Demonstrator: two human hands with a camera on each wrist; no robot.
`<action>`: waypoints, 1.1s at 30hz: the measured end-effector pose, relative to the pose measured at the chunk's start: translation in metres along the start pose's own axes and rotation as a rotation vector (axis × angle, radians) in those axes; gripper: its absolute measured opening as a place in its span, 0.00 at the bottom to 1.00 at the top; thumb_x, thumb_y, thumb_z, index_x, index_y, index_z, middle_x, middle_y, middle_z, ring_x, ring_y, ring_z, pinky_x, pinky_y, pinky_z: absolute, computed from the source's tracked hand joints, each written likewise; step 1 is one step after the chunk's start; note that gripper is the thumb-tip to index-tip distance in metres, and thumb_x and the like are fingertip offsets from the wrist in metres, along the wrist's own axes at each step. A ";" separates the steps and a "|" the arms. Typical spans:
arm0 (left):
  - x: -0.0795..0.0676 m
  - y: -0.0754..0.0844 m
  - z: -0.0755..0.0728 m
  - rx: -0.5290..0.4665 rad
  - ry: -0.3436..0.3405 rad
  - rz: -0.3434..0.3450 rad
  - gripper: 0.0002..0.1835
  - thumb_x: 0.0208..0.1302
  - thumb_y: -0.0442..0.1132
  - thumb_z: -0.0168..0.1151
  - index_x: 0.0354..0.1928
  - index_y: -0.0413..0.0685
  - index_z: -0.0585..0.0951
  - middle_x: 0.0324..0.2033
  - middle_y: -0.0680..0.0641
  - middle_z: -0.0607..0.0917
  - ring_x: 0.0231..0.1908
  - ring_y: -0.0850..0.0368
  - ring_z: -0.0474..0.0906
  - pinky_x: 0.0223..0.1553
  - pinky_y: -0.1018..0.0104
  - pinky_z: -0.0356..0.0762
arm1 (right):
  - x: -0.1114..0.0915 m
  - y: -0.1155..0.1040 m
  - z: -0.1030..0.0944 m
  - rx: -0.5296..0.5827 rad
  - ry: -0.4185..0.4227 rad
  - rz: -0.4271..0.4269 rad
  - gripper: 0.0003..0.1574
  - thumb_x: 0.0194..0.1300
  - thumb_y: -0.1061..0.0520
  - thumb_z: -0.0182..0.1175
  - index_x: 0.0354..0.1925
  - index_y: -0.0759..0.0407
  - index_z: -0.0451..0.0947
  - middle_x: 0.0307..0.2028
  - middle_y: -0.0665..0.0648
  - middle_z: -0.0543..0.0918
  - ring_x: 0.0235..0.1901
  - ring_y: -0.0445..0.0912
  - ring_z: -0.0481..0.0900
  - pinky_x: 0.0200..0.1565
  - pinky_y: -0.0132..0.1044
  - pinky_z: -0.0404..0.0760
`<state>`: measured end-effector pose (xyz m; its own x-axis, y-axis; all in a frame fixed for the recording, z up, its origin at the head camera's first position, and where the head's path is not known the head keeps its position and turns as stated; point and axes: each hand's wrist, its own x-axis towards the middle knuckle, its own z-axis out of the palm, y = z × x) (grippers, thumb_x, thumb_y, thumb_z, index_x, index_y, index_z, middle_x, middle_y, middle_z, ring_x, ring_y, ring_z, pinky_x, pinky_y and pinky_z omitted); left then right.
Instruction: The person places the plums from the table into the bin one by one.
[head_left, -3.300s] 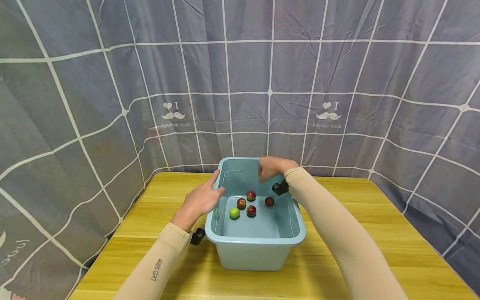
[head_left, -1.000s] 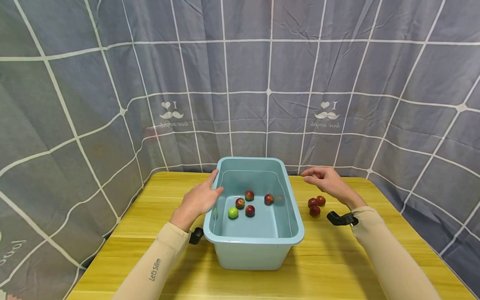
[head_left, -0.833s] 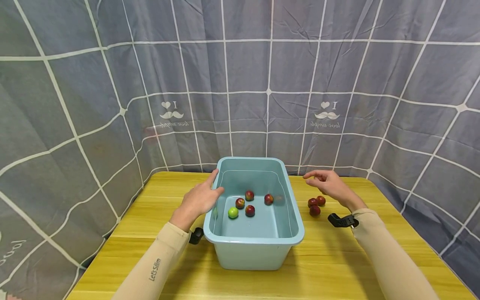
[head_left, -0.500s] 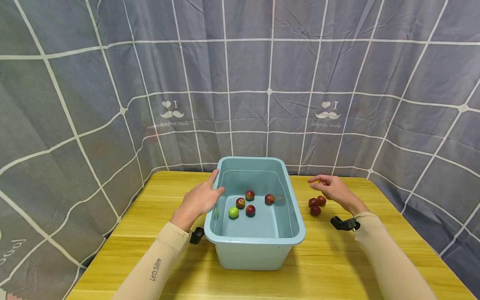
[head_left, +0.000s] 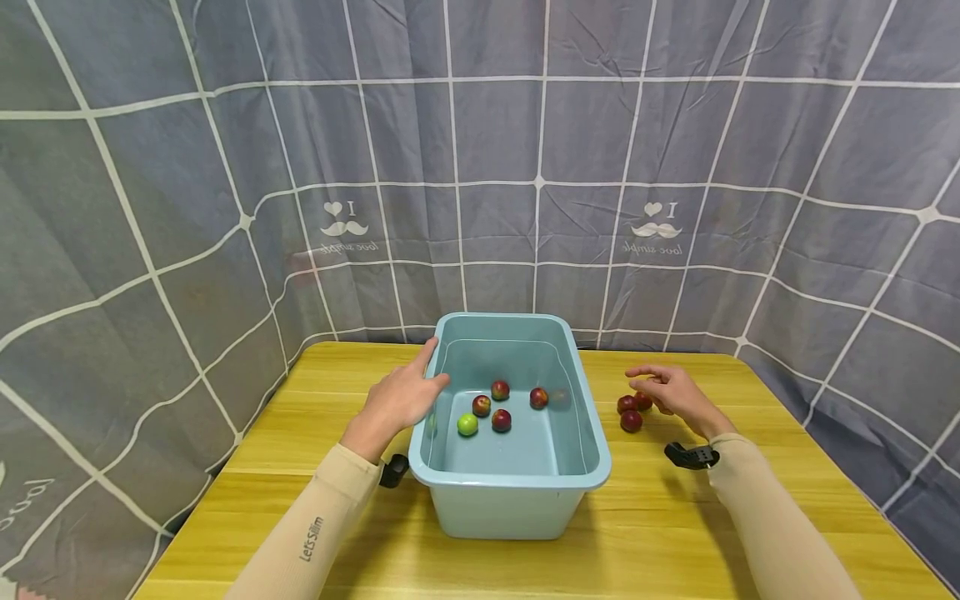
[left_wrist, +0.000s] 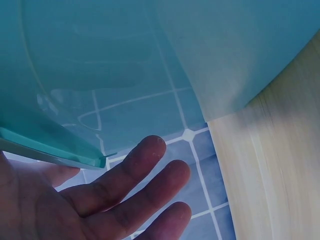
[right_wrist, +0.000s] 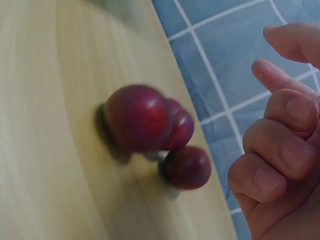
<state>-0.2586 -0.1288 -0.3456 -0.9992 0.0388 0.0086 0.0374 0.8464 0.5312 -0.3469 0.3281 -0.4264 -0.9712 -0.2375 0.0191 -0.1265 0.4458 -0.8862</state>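
Observation:
A light blue plastic tub (head_left: 510,482) stands mid-table. In it lie several small red fruits (head_left: 501,420) and a green one (head_left: 467,425). My left hand (head_left: 397,400) rests against the tub's left rim with straight fingers; the left wrist view shows those fingers (left_wrist: 150,172) beside the tub wall (left_wrist: 125,60). Three more red fruits (head_left: 632,421) sit together on the table right of the tub. My right hand (head_left: 667,390) hovers just behind and right of them, fingers loosely curled and holding nothing. In the right wrist view the red fruits (right_wrist: 137,117) lie left of my right hand (right_wrist: 280,150).
The yellow wooden table (head_left: 345,533) is backed on all sides by a grey checked cloth (head_left: 495,167). A black wrist mount (head_left: 692,455) sits on my right forearm, and another (head_left: 393,472) on my left beside the tub.
My right hand has left the space above the tub, swung right and dropped toward the three red fruits on the table. The left hand and the tub have stayed put.

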 end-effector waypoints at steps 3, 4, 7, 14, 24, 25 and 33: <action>0.000 0.000 0.000 -0.003 0.000 -0.001 0.40 0.70 0.60 0.45 0.81 0.69 0.46 0.69 0.42 0.74 0.55 0.40 0.79 0.35 0.52 0.74 | 0.000 0.007 -0.001 0.025 0.006 0.019 0.30 0.71 0.47 0.61 0.64 0.62 0.74 0.12 0.47 0.61 0.14 0.41 0.56 0.23 0.46 0.57; 0.000 0.000 0.000 -0.004 0.000 -0.002 0.40 0.70 0.60 0.45 0.81 0.69 0.46 0.69 0.42 0.74 0.56 0.40 0.79 0.35 0.51 0.74 | 0.000 0.010 -0.001 0.028 0.003 0.020 0.31 0.72 0.47 0.61 0.65 0.63 0.73 0.12 0.47 0.60 0.14 0.41 0.55 0.23 0.47 0.56; -0.001 -0.001 0.000 -0.007 0.000 -0.004 0.40 0.71 0.60 0.45 0.81 0.69 0.46 0.69 0.42 0.73 0.56 0.40 0.79 0.36 0.51 0.74 | 0.001 0.017 -0.001 0.032 0.013 0.025 0.31 0.73 0.48 0.60 0.66 0.62 0.72 0.13 0.46 0.59 0.14 0.41 0.54 0.24 0.50 0.54; -0.001 0.000 0.000 -0.008 -0.002 -0.006 0.40 0.70 0.60 0.45 0.81 0.69 0.46 0.70 0.42 0.73 0.54 0.40 0.79 0.34 0.53 0.73 | 0.000 0.030 -0.005 -0.003 0.039 0.052 0.33 0.72 0.47 0.60 0.68 0.63 0.71 0.12 0.46 0.60 0.13 0.41 0.57 0.18 0.37 0.62; -0.001 0.000 0.000 -0.010 0.001 -0.002 0.40 0.71 0.60 0.45 0.81 0.69 0.46 0.70 0.42 0.72 0.55 0.40 0.79 0.35 0.52 0.74 | 0.000 0.044 -0.004 0.105 0.029 0.088 0.37 0.72 0.49 0.60 0.70 0.67 0.65 0.12 0.46 0.60 0.12 0.41 0.57 0.16 0.34 0.61; 0.000 0.000 0.000 -0.010 0.000 -0.002 0.40 0.71 0.60 0.45 0.81 0.69 0.46 0.70 0.42 0.72 0.55 0.40 0.79 0.36 0.51 0.74 | 0.000 0.045 -0.003 0.122 0.026 0.091 0.37 0.73 0.49 0.60 0.70 0.67 0.65 0.13 0.47 0.60 0.12 0.41 0.57 0.17 0.34 0.61; 0.000 0.000 0.000 -0.011 -0.002 -0.001 0.40 0.71 0.60 0.45 0.81 0.69 0.46 0.70 0.42 0.73 0.54 0.40 0.80 0.36 0.51 0.74 | -0.001 0.054 0.001 0.196 0.033 0.093 0.41 0.72 0.48 0.61 0.72 0.67 0.61 0.15 0.48 0.62 0.13 0.41 0.58 0.17 0.34 0.62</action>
<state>-0.2586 -0.1287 -0.3461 -0.9992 0.0391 0.0068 0.0366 0.8404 0.5408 -0.3525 0.3519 -0.4749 -0.9834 -0.1731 -0.0547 0.0027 0.2873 -0.9578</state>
